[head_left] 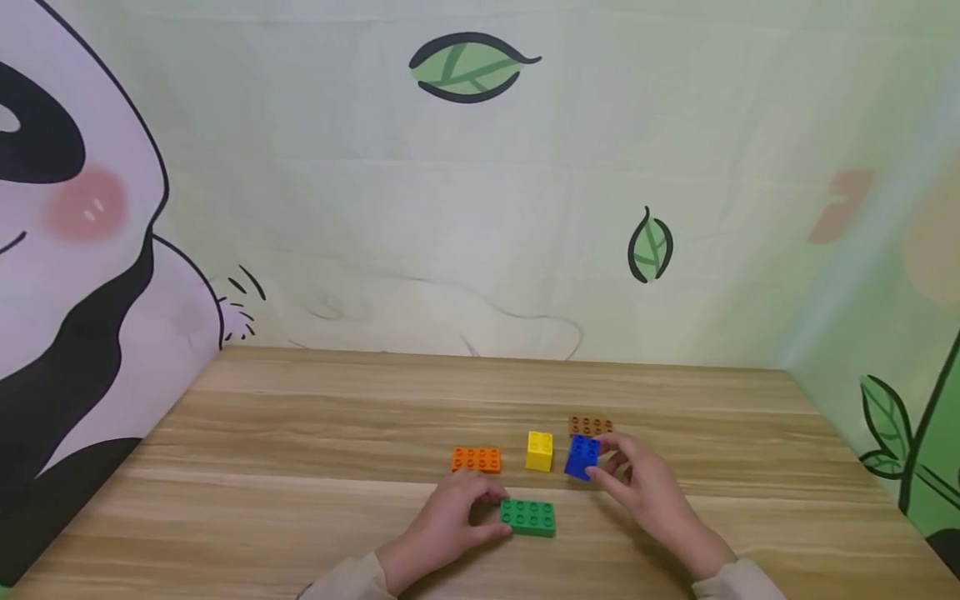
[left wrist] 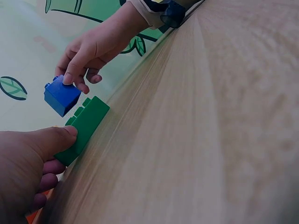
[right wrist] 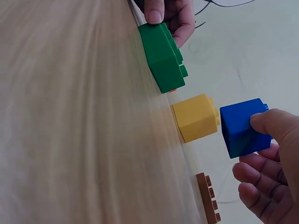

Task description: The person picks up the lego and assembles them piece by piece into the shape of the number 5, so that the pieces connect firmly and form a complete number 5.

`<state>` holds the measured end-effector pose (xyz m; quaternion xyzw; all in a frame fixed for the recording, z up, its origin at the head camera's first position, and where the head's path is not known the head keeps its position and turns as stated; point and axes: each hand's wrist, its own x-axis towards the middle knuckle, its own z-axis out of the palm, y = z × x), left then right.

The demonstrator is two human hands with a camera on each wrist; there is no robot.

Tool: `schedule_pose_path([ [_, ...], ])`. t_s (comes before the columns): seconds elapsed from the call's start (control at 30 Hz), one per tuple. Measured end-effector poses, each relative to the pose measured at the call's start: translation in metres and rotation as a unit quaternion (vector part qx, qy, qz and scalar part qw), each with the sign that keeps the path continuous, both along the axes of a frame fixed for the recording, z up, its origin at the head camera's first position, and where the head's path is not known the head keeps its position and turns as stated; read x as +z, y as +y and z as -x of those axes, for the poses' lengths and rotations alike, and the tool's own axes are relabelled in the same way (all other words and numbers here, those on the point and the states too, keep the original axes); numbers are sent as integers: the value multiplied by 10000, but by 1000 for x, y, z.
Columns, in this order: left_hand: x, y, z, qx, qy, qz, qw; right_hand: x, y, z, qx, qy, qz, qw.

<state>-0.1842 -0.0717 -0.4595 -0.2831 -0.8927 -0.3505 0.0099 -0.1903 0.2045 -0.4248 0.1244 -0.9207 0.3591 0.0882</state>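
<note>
My left hand point(head_left: 452, 514) pinches the left end of a long green brick point(head_left: 527, 518), studs up, at the front of the group. In the left wrist view the thumb lies along the side of the green brick point(left wrist: 85, 127). Between thumb and fingers my right hand point(head_left: 651, 487) holds a blue brick point(head_left: 582, 457), slightly tilted. The right wrist view shows the blue brick point(right wrist: 245, 127) raised above the tabletop, its underside partly visible. A tall yellow brick point(head_left: 539, 451) stands just left of the blue one, apart from both hands.
An orange brick point(head_left: 476, 459) lies behind my left hand. A flat brown brick point(head_left: 591, 426) sits behind the blue brick, partly hidden by my right hand. The wooden table point(head_left: 300, 433) ends at a printed backdrop point(head_left: 337, 208) with leaves and a panda.
</note>
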Motion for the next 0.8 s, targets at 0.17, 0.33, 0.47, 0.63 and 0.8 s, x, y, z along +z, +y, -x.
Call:
schedule_pose_path([
  [0.17,0,0,0,-11,-85,-30,10000,1,-4,-4,164,150,51,9997],
  [0.33,-1,0,-1,-4,1,-61,10000,2,-8,-6,301,50,145,9994],
  [0.47,0,0,-1,-16,-26,-46,10000,3,-11,-9,400,-27,121,9991],
  [0.63,1,0,0,-12,-157,-21,9999,3,-15,-13,656,-21,76,9978],
  [0.8,3,0,-1,-11,-179,-12,9998,2,-19,-15,843,-137,70,9963],
])
